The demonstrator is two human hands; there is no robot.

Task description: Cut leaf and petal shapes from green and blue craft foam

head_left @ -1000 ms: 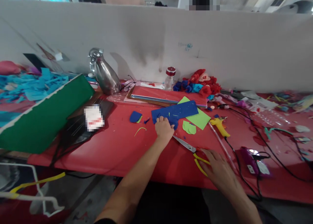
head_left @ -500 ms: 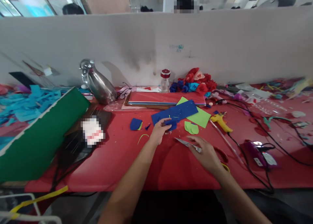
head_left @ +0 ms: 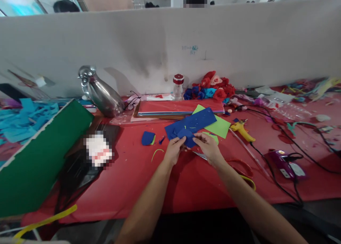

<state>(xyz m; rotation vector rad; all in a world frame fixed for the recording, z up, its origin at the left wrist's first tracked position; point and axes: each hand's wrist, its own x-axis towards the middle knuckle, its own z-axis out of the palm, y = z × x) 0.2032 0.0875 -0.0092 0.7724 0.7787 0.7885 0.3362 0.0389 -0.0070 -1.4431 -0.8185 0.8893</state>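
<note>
Between my two hands is a small cut piece of dark blue craft paper (head_left: pixel 188 136). My left hand (head_left: pixel 174 151) pinches its left edge, and my right hand (head_left: pixel 209 148) pinches its right edge. Scissors (head_left: pixel 246 178) with red and yellow handles lie on the table, partly under my right hand and forearm. Just behind the hands, a blue strip (head_left: pixel 193 123) rests across a lime green sheet (head_left: pixel 220 126). Light green cut pieces (head_left: pixel 214 136) are partly hidden by my right hand. More cut pieces, blue over green (head_left: pixel 147 138), lie to the left.
On the right are a yellow glue gun (head_left: pixel 243 131) and a purple device (head_left: pixel 287 166) with black cables. Stacked sheets (head_left: pixel 170 107), a glass jar (head_left: pixel 178 87), fabric-like roses (head_left: pixel 213 87) and a steel jug (head_left: pixel 102 93) stand behind. A green board (head_left: pixel 45 158) slants at left.
My right hand has moved left from above the scissors, which now lie on the table, and has taken the blue piece's right edge. The camera view has shifted slightly.
</note>
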